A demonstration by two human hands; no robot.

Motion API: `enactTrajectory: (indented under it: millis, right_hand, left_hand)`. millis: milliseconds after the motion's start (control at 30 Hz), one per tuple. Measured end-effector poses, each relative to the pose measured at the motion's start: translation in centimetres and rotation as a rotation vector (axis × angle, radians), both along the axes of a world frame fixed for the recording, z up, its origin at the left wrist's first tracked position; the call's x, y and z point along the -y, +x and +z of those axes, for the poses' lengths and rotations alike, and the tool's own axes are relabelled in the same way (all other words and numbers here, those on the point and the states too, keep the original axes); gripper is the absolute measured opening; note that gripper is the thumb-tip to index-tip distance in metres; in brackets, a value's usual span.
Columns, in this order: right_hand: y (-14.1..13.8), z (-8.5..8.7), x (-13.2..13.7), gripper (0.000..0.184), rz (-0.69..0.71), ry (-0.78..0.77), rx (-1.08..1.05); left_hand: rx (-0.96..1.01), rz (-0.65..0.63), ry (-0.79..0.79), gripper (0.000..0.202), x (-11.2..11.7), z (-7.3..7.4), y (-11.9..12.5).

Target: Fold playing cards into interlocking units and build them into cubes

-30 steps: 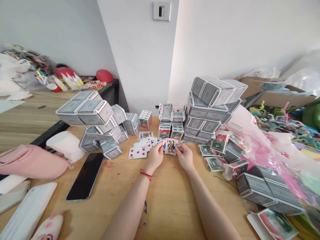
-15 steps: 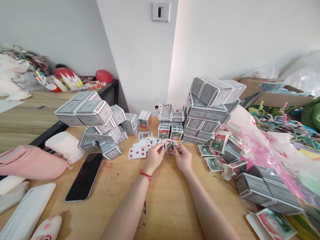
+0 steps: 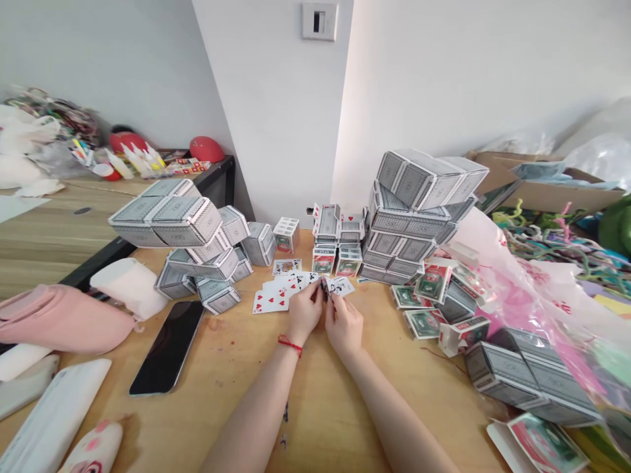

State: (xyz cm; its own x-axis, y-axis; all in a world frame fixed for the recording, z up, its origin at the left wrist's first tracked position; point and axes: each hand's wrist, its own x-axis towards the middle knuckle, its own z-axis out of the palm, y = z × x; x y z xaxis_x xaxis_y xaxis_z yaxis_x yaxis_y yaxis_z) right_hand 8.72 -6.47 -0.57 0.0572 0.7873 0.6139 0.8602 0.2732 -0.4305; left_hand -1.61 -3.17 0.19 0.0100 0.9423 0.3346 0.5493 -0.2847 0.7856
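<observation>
My left hand point(image 3: 304, 307), with a red string bracelet at the wrist, and my right hand point(image 3: 344, 323) are close together at the middle of the table. Both pinch one playing card point(image 3: 325, 288), seen nearly edge-on and mostly hidden by the fingers. Just behind my right fingers lies a mostly white card point(image 3: 341, 285) with a dark figure. To the left of my hands, loose face-up cards overlap, with a five of hearts point(image 3: 270, 300) in front. A picture card point(image 3: 286, 267) lies behind them. Beyond my hands stand small card-box blocks point(image 3: 326, 225).
Stacked blocks faced with grey card backs rise at left point(image 3: 185, 217) and right point(image 3: 409, 220). A black phone point(image 3: 166, 348) and pink pouch point(image 3: 64, 320) lie at left. Green-and-red card boxes point(image 3: 424, 323) and a pink plastic bag point(image 3: 522, 289) crowd the right.
My right hand has moved left, up against my left hand. The picture card that faced up between them is now turned edge-on, and the white card behind is uncovered.
</observation>
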Motion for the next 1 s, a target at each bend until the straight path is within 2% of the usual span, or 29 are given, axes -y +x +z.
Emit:
enactTrajectory:
  millis: [167,267,467,733,1000]
  right_hand:
    - [0.8,-0.5,-0.6,0.027,-0.083,-0.098,-0.112]
    - [1.3,-0.5,-0.9,0.025,-0.084,-0.158,-0.187]
    - [1.7,-0.2,-1.3,0.023,-0.084,-0.218,-0.246]
    - [2.0,-1.0,-1.3,0.026,-0.053,-0.110,-0.124]
    - [1.4,-0.9,-0.7,0.037,0.103,0.001,0.021]
  left_hand:
    - [0.021,0.003,0.044,0.023,0.1,0.2,0.1]
    - [0.035,0.009,0.065,0.027,0.0,0.1,0.2]
    - [0.017,0.033,0.166,0.020,-0.1,-0.4,0.4]
    - [0.076,0.057,0.114,0.024,0.1,-0.4,0.5]
    - [0.123,0.092,0.082,0.020,0.2,-0.2,0.4]
